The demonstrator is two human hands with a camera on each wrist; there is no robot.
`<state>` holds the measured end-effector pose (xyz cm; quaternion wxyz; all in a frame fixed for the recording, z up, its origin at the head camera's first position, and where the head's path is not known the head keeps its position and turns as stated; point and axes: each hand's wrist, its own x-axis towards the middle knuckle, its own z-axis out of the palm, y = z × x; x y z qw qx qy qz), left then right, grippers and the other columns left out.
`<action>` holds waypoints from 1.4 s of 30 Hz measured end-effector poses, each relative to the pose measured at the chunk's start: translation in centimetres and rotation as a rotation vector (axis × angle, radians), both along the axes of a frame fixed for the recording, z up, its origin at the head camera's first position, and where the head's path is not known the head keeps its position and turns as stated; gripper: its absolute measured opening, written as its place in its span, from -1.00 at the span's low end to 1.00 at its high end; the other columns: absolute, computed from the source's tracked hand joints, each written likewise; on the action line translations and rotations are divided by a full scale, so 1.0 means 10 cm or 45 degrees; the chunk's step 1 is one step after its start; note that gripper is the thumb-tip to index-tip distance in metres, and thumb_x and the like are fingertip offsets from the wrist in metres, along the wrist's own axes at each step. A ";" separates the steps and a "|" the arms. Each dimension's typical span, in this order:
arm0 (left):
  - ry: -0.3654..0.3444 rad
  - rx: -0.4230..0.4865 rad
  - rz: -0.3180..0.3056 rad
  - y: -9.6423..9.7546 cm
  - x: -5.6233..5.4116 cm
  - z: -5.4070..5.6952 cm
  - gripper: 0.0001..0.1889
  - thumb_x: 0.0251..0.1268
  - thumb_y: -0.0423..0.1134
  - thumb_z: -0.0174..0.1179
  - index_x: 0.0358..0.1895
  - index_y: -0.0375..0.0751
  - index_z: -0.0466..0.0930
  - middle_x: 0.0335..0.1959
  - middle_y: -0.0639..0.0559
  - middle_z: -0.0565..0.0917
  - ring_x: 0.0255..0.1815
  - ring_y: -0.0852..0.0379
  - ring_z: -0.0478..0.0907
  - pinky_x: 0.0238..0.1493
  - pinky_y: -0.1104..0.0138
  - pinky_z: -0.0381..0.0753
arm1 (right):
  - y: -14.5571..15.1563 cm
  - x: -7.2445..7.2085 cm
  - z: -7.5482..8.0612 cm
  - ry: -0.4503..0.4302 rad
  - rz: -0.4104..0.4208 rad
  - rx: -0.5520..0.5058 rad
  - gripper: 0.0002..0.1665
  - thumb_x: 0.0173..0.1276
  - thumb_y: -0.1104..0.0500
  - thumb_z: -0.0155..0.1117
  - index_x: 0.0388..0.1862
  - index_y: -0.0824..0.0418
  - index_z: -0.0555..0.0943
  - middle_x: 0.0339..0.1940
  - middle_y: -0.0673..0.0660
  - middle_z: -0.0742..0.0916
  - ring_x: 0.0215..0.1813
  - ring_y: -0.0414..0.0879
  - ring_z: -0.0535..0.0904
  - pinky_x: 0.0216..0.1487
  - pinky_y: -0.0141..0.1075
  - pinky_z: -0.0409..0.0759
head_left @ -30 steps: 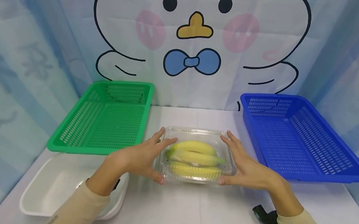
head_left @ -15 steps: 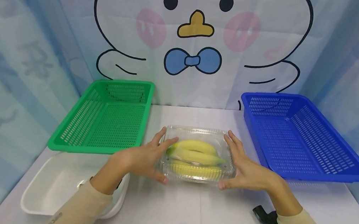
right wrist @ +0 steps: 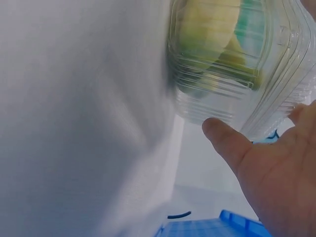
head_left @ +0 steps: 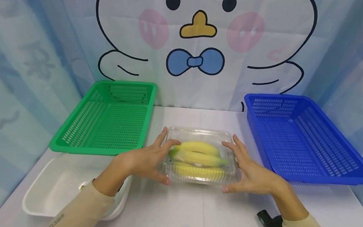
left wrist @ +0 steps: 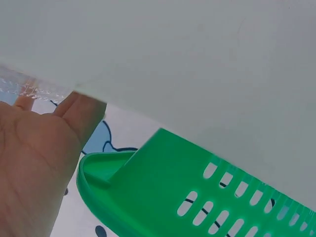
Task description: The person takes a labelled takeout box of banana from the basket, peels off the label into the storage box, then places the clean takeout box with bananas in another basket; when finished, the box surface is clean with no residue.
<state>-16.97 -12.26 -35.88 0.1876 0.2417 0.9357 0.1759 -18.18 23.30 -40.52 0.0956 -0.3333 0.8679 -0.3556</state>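
Observation:
A clear plastic clamshell box (head_left: 199, 132) with its lid down lies on the table in the head view. Yellow bananas (head_left: 197, 159), greenish at their ends, show through it. On the box's left side rests my left hand (head_left: 146, 161), fingers spread, one fingertip over the lid and the thumb by the front corner. My right hand (head_left: 251, 175) frames the opposite side with spread fingers, its index fingertip over the lid's edge and its thumb just in front of the box. In the right wrist view the thumb (right wrist: 227, 143) lies right by the box's lower corner.
A green plastic basket (head_left: 116, 151) stands at the left back and a blue basket (head_left: 262, 149) at the right back. In front of the green one sits a white basin (head_left: 49, 185), partly behind the left forearm. A patterned curtain (head_left: 193, 89) closes off the back.
The box stays in place. My right thumb has shifted slightly toward me and off the front edge, and the right fingers have spread a little. My left hand is nearly still.

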 end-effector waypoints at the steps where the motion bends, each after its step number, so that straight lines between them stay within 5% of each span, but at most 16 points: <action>1: -0.005 0.003 0.005 0.00 0.00 0.00 0.16 0.08 0.17 0.55 0.62 0.25 -0.12 0.68 -0.20 -0.51 0.65 -0.26 0.06 0.29 -0.08 0.54 | 0.00 0.00 0.01 -0.006 0.003 -0.007 0.47 0.06 -0.09 0.70 0.70 0.01 -0.13 0.68 0.31 -0.34 0.62 0.53 -0.16 0.29 0.44 0.37; 11: 0.023 0.068 0.049 -0.06 -0.01 -0.01 0.12 0.04 0.13 0.58 0.60 0.27 -0.02 0.70 -0.20 -0.28 0.59 -0.32 0.17 0.27 -0.15 0.53 | -0.04 -0.02 0.02 0.010 -0.015 -0.042 0.38 0.13 -0.13 0.65 0.71 0.00 -0.04 0.70 0.32 -0.12 0.64 0.40 -0.04 0.33 0.26 0.46; 21: 0.121 0.200 0.063 -0.10 -0.03 0.08 0.14 0.01 0.05 0.62 0.62 0.36 0.01 0.71 -0.07 -0.39 0.54 -0.37 0.25 0.10 -0.06 0.68 | -0.07 0.01 0.13 0.085 -0.095 -0.085 0.38 0.12 -0.11 0.66 0.72 -0.17 -0.07 0.73 0.17 -0.19 0.64 0.40 -0.01 0.33 0.26 0.45; 33: 0.308 0.399 0.011 -0.27 -0.06 0.24 0.14 -0.02 0.00 0.65 0.62 0.38 0.08 0.70 0.02 -0.41 0.66 -0.35 -0.09 0.24 -0.23 0.54 | -0.17 -0.08 0.34 0.147 -0.115 -0.172 0.39 0.11 0.00 0.68 0.71 -0.23 -0.07 0.74 0.08 -0.18 0.67 0.32 -0.06 0.35 0.23 0.42; 42: 0.367 0.444 0.060 -0.39 -0.07 0.25 0.14 -0.03 0.00 0.65 0.62 0.38 0.09 0.70 0.06 -0.40 0.67 -0.34 -0.15 0.23 -0.26 0.53 | -0.31 -0.16 0.43 0.178 -0.093 -0.174 0.37 0.12 0.01 0.67 0.72 -0.20 -0.05 0.74 0.10 -0.15 0.66 0.31 -0.01 0.33 0.24 0.44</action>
